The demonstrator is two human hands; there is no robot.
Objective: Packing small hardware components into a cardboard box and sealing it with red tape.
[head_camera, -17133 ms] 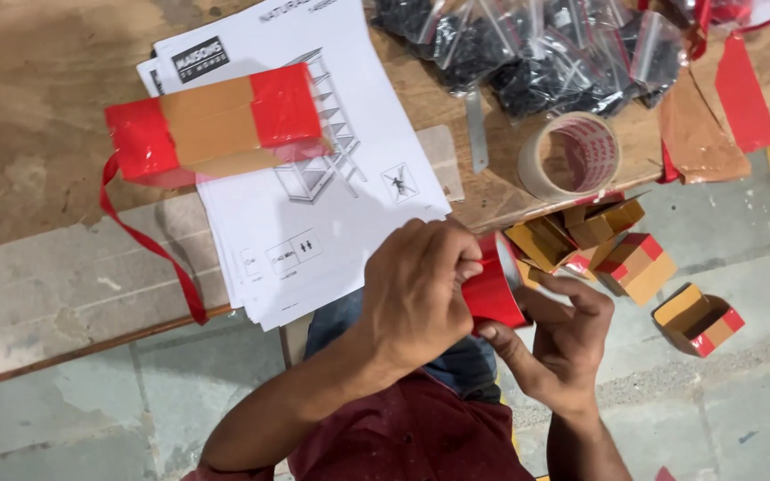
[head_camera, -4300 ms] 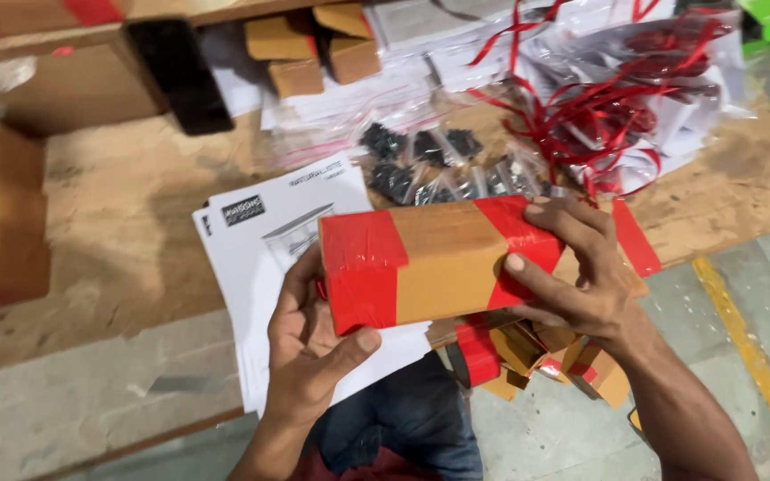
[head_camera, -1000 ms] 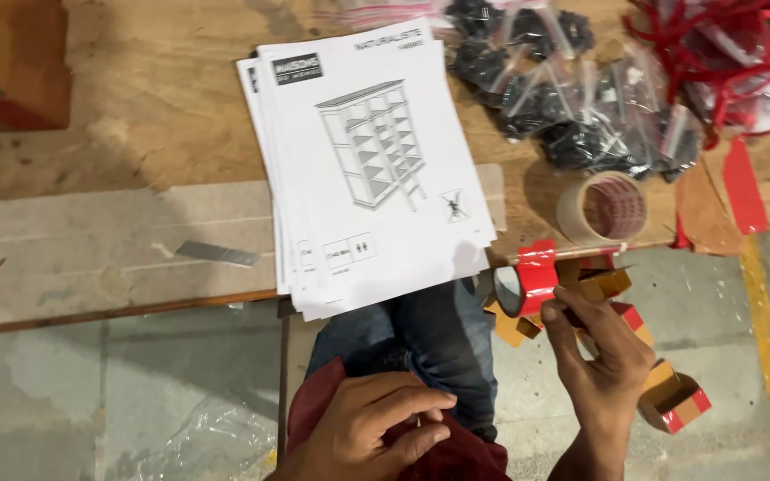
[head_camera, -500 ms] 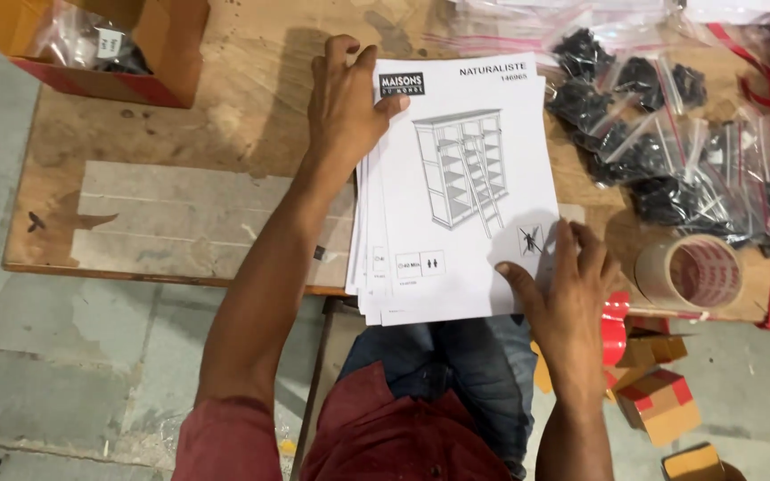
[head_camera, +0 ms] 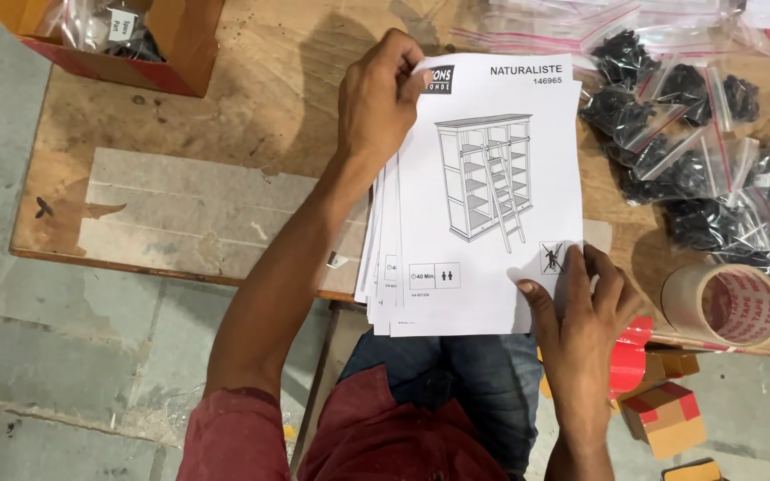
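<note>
White paper makes up the stack of instruction sheets (head_camera: 479, 196) at the centre of the frame, overhanging the table (head_camera: 225, 134) edge: light, limp, prone to sliding apart. The top corner is pinched in the left hand (head_camera: 376, 102) grip; the right hand (head_camera: 581, 303) is pressed flat on the lower corner. Lower sheets are mostly hidden.

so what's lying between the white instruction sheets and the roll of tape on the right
In the head view, clear zip bags of black hardware lie between the stack of white instruction sheets and the roll of printed packing tape, on the worn wooden table.
</note>
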